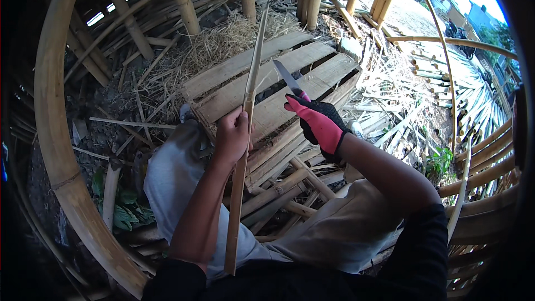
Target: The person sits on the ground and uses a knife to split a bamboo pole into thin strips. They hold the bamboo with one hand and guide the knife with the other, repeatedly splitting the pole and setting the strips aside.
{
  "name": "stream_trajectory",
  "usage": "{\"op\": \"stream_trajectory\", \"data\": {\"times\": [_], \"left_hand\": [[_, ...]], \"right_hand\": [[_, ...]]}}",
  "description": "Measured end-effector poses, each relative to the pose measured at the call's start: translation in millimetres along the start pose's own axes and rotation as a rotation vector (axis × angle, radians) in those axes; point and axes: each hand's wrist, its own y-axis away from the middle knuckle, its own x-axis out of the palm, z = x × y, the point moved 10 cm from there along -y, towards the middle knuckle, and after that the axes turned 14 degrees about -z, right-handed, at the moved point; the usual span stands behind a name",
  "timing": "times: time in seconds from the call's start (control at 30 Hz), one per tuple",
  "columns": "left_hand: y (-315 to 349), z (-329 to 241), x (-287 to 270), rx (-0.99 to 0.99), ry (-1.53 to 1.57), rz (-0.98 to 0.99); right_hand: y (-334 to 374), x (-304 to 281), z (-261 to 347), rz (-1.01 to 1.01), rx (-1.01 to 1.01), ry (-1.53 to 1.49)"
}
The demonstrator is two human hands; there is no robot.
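My bare left hand is closed around a long split bamboo strip, which runs from near my lap up past the far side of a slatted wooden pallet. In my right hand, which wears a pink and black glove, is a knife. Its blade points up and to the left over the slats, apart from the strip. Only a bit of the knife's pinkish handle shows; the glove hides the rest.
Straw-like shavings lie beyond the pallet, among upright bamboo posts. Bamboo poles are stacked at the right, near scattered offcuts. A thick curved bamboo piece arches along the left. Green leaves grow beside my left leg.
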Motion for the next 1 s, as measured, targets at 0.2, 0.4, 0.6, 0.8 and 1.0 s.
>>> {"op": "stream_trajectory", "data": {"times": [0.2,0.4,0.6,0.8,1.0], "left_hand": [[-11,-15,-4,0.133,0.158,-0.162],[6,-53,7,0.201,0.394,-0.095],[11,-81,28,0.241,0.421,0.123],[17,-103,37,0.357,0.330,0.317],[16,-114,2,0.260,0.419,0.229]], "right_hand": [[18,31,-28,0.118,0.066,0.125],[42,57,-11,0.253,-0.085,0.343],[43,53,24,0.375,-0.598,0.598],[26,26,42,0.223,-0.578,0.612],[-8,-65,103,-0.255,-0.732,0.851]]}}
